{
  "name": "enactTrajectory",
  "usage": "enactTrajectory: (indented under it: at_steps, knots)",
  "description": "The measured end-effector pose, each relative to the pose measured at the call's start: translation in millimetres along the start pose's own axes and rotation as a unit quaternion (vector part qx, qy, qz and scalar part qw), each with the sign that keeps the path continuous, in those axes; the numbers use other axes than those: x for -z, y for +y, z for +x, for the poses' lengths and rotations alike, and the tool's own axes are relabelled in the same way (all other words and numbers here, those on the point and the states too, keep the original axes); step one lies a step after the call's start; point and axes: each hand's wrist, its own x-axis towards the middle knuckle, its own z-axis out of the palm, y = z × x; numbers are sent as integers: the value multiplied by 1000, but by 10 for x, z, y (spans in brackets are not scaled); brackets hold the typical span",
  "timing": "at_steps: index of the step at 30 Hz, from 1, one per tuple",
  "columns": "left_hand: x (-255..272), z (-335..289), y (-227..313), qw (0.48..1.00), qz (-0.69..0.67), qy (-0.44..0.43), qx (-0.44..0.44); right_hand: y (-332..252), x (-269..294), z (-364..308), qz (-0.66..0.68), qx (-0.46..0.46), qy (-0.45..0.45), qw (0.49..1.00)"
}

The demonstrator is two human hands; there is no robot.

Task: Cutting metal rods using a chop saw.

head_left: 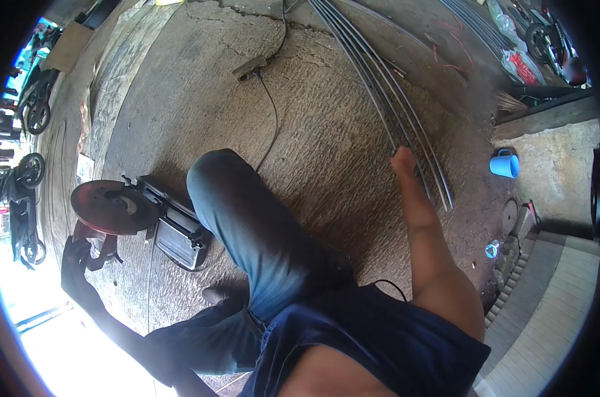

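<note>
At the left stands a cut-off saw with a large round disc (115, 207) and a dark metal base (181, 233). My left hand (77, 250), dark in shadow, is closed at the saw's handle, just below the disc; its fingers show only in part. Several long thin metal rods (363, 56) lie on the floor, running from the top of the view toward me. My right hand (404, 161), arm stretched forward, is closed around one rod near its close end. Other rod ends (449, 198) lie beside my right forearm.
A power cord (275, 119) runs over the rough concrete to an extension socket (250, 68). A blue mug (504, 164) and a tiled ledge (545, 311) are at the right. Motorcycles (27, 205) stand far left. More rods (475, 26) lie at the upper right.
</note>
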Motion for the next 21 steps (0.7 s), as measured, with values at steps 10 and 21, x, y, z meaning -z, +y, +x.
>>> enactTrajectory:
  at_steps: [10, 21]
  knots:
    - [162, -99, -160, 1000, -2, -28, -3, 78, -38, 100, -85, -14, 3, 996]
    - [247, -111, -178, 999, 32, 3, -16, 32, -20, -42, -107, 31, -17, 994]
